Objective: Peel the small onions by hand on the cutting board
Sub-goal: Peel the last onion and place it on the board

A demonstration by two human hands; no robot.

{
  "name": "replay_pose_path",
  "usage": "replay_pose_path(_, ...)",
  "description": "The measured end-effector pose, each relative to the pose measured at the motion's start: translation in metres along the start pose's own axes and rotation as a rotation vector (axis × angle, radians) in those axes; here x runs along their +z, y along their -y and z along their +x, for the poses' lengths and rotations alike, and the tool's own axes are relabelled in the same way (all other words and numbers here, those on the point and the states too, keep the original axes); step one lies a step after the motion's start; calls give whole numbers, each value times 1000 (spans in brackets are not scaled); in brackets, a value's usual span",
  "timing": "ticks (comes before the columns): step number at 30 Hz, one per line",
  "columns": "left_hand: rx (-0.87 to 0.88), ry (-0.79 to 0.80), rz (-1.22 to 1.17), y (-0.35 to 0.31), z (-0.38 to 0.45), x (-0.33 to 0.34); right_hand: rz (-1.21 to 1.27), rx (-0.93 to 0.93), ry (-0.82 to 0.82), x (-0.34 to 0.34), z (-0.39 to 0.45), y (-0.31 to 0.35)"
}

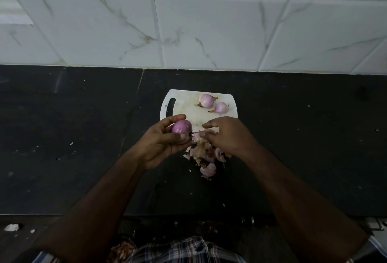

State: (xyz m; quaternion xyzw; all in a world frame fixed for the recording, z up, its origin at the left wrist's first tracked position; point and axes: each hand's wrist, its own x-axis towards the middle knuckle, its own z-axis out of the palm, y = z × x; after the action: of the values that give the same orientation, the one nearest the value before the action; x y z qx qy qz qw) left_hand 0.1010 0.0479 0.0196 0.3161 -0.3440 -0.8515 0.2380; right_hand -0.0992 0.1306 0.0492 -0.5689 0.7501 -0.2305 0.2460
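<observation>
Left hand (165, 143) gripped a peeled onion (181, 126); right hand (225, 135), fingers loosely spread, hovered over the peel pile (206, 153), suggesting placement on the cutting board (188, 111) next.

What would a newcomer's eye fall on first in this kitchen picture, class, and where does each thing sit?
First comes the peeled purple onion that the left hand grips above the near left corner of the white cutting board. Next, the right hand hovers with loosely curled fingers over a heap of papery peels spilling off the board's near edge onto the dark counter. Two more onions lie together at the board's far end.
</observation>
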Motion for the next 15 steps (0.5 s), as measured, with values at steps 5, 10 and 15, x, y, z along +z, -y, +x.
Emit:
replay_pose_path(5, 56, -34, 127, 4, 1, 6, 288, -4, -304, 11, 9, 22)
replay_pose_path(10, 221, -7, 560, 8, 0, 29, 465, 66, -237, 25, 28, 61)
replay_pose_path(15, 261, 26, 583, -2, -7, 32, 652, 175, -184, 22, 34, 53)
